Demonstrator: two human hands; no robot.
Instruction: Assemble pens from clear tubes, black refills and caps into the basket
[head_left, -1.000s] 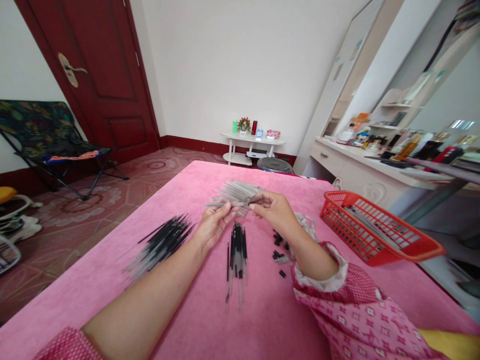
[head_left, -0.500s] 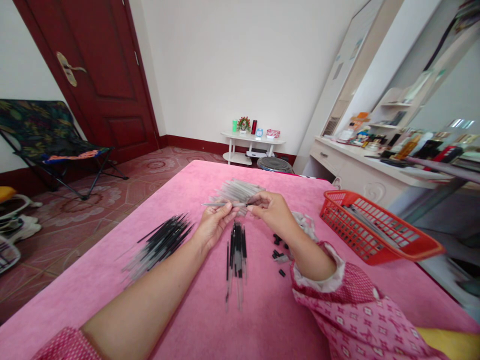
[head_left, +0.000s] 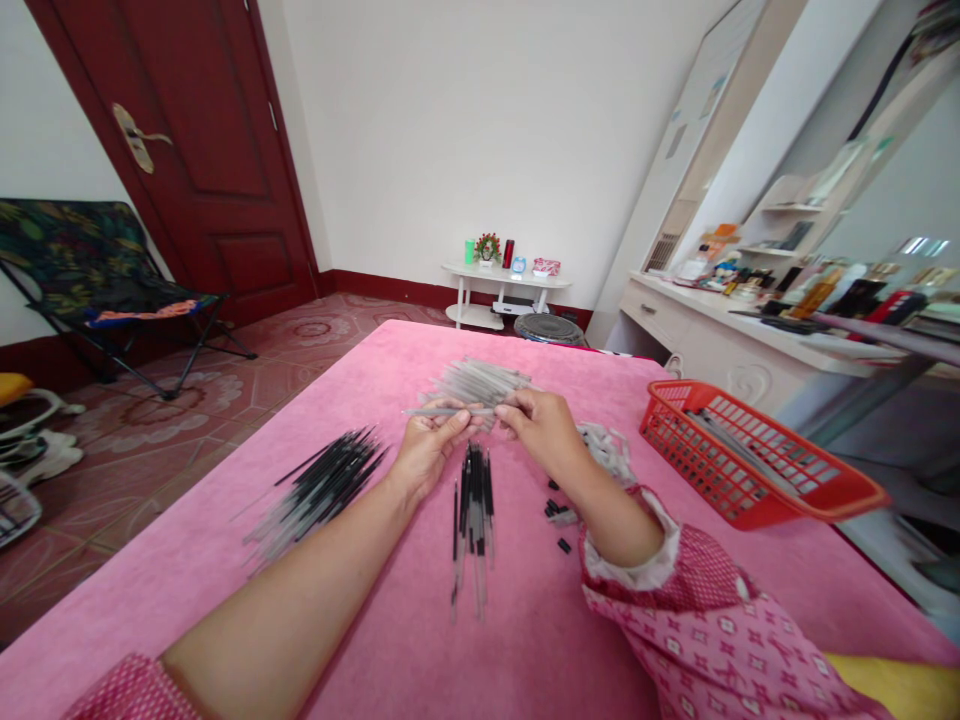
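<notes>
A thin grey pen refill (head_left: 439, 412) lies level between my hands, its narrow tip pointing left. My left hand (head_left: 433, 440) grips it near the middle between thumb and fingers. Thumb and fingertips of my right hand (head_left: 529, 415) are pinched at its right end, hiding that end. Just behind the hands is a pile of pale translucent sticks (head_left: 480, 378). Nearer me lies a small bunch of black and clear refills (head_left: 474, 500), and a larger bundle of them (head_left: 326, 490) is on the left. Small black pieces (head_left: 555, 508) are scattered beside my right forearm.
A pink cloth (head_left: 390, 640) covers the table. Pale translucent small parts (head_left: 606, 450) are heaped beyond my right wrist. At the right stands a red plastic basket (head_left: 739, 500) with grey sticks inside. A dresser (head_left: 697, 325) with bottles is behind it.
My right fingers have shifted slightly at the refill's right end. The dark bit that showed between them is out of sight now. My left hand keeps its grip almost unmoved.
</notes>
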